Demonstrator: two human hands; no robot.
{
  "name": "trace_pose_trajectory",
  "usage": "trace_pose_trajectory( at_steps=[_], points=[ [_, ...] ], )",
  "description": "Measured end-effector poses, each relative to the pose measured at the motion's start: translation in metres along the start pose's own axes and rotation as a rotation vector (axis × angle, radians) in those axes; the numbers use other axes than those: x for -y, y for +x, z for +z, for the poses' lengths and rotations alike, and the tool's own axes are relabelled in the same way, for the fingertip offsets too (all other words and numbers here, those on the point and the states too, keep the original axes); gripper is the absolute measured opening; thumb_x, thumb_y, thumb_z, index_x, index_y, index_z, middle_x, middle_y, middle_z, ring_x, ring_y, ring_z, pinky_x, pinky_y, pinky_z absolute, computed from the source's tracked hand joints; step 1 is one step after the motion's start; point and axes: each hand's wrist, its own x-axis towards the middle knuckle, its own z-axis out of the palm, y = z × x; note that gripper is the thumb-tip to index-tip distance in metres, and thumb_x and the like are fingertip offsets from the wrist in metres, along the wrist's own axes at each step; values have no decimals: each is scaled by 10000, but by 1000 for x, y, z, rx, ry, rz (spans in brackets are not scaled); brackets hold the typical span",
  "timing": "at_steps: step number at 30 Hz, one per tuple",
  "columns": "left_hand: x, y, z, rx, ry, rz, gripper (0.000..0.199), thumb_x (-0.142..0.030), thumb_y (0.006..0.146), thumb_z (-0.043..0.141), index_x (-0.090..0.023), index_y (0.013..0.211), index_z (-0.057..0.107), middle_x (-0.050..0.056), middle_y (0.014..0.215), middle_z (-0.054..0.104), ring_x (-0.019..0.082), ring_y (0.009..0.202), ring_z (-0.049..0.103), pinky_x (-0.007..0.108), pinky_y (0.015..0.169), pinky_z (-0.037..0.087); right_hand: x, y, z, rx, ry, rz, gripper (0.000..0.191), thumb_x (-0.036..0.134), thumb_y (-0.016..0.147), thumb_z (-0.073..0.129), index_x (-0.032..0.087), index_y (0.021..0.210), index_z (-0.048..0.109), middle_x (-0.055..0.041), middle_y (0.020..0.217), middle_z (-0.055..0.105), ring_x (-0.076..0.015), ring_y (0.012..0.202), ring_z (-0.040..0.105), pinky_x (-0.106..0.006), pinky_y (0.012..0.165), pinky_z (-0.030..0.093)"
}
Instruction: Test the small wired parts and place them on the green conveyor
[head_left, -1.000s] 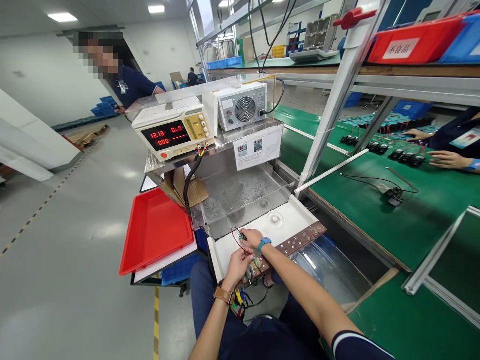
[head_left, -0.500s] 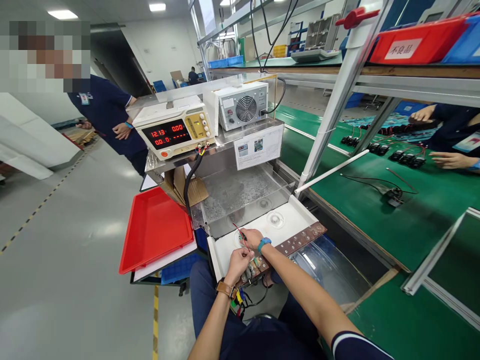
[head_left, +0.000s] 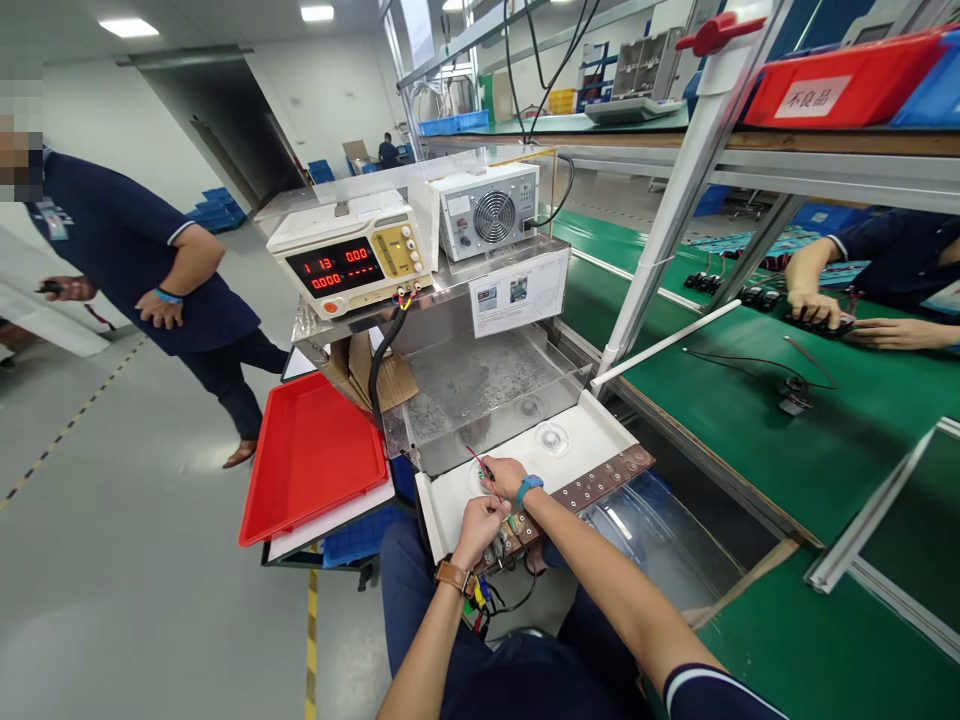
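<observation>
Over the white tray (head_left: pixel 600 436), my left hand (head_left: pixel 480 528) is closed, its thumb and fingers pinched at the lower end of a thin red wire (head_left: pixel 474 455). My right hand (head_left: pixel 505 478), just above and beside it, has its fingers closed on a small green-and-black part (head_left: pixel 485 474), largely covered by the fingers. The wire runs past this part. Close below the fingertips are a green clip (head_left: pixel 513 522) and a brown strip (head_left: pixel 592 488) with rows of metal studs along the tray's near edge.
A power supply (head_left: pixel 349 255) with red digits stands on a metal shelf above a clear-walled box. At left is a red bin (head_left: pixel 311 460). Rightward, a green bench (head_left: pixel 720 430) holds a small wired black part (head_left: pixel 795 395) and a co-worker's hands (head_left: pixel 817 305). Yellow and black leads (head_left: pixel 484 598) hang below the strip.
My hands stay nearly in place. The person at left has moved further left, away from the shelf. The co-worker's hands at right have come down onto black parts. The display digits differ.
</observation>
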Motion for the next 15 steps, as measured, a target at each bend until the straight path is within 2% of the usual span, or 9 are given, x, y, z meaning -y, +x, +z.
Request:
trace_pose_trajectory(
  at_steps=[15],
  points=[
    [-3,0,0,-10,14,-48,405,-540,684,647,-161,550,593,-17,500,515,101,492,420,237,520,327,1,-1,-1,10,8,10,351,369,875,529,211,1188,533,-75,1044,695,-226,958,636,-274,737,385]
  ],
)
